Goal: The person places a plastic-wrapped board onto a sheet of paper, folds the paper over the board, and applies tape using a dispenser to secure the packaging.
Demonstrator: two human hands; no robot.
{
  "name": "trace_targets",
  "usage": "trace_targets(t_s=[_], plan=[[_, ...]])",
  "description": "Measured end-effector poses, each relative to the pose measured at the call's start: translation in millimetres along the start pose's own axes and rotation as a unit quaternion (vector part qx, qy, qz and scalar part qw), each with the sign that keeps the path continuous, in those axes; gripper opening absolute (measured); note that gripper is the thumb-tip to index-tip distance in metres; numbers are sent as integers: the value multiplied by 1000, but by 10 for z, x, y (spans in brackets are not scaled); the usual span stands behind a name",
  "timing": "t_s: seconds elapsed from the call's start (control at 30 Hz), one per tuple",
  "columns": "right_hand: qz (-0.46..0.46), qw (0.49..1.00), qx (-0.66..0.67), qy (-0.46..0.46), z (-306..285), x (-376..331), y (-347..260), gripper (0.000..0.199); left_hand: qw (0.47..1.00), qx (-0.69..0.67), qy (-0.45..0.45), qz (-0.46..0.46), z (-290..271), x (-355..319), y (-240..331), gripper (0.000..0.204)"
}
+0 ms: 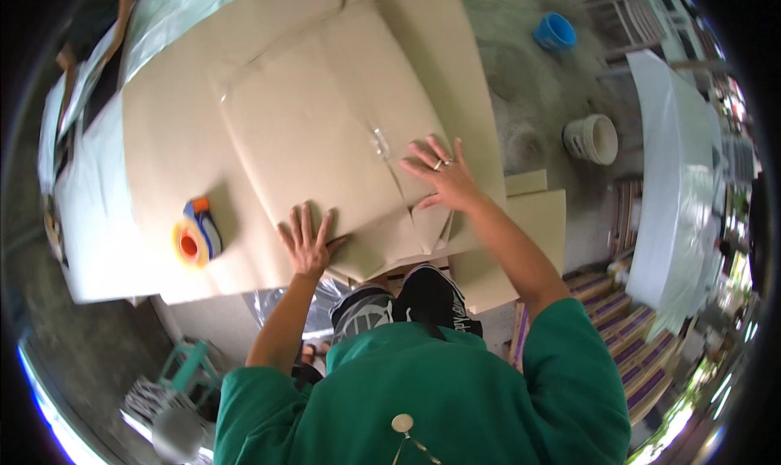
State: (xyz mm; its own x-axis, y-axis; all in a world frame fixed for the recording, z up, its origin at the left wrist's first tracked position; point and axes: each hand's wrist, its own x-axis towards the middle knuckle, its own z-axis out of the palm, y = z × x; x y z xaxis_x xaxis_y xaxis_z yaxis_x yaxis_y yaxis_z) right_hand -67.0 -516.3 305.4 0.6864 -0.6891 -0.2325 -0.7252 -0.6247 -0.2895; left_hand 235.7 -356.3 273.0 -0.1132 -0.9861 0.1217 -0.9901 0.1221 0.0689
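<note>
A large flat bundle wrapped in brown paper (325,115) lies in front of me on a wide sheet of brown paper (175,131). My left hand (307,244) rests with spread fingers on its near left edge. On its right side, close to the overlapping seam, my right hand (443,172) presses down with fingers apart and a ring on one of them. A short strip of clear tape (380,143) shines on the seam. Folded paper flaps (427,225) stick out at the near end. Left of the bundle stands a tape dispenser (197,233), blue and orange, with a roll in it.
A blue bucket (555,32) and a whitish bucket (591,139) stand on the floor at the right. Beyond them is a white-covered table (663,188). Wooden slats (626,335) lie at the lower right, and a green stool (189,367) stands at the lower left.
</note>
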Motion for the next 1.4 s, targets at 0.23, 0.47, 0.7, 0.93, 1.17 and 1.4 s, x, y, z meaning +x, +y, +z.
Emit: trace_targets(t_s=[0.23,0.47,0.7,0.93,1.17,1.4], plan=[[53,993,75,75,281,-224,329,96,981,-29,-144,130,-63,702,474,86],[495,834,167,176,545,-544,-198,92,971,102,-108,189,154,910,912,72],[537,796,200,196,927,-1031,-914,75,976,77,-84,186,35,827,1048,83],[478,622,580,219,1201,-883,-1615,35,979,64,-7,196,145,847,950,81],[304,728,543,288,1052,-642,-1704,59,975,90,-88,185,40,864,948,73],[325,675,591,298,495,-952,-1192,61,958,30,-172,228,-326,-100,346,55]])
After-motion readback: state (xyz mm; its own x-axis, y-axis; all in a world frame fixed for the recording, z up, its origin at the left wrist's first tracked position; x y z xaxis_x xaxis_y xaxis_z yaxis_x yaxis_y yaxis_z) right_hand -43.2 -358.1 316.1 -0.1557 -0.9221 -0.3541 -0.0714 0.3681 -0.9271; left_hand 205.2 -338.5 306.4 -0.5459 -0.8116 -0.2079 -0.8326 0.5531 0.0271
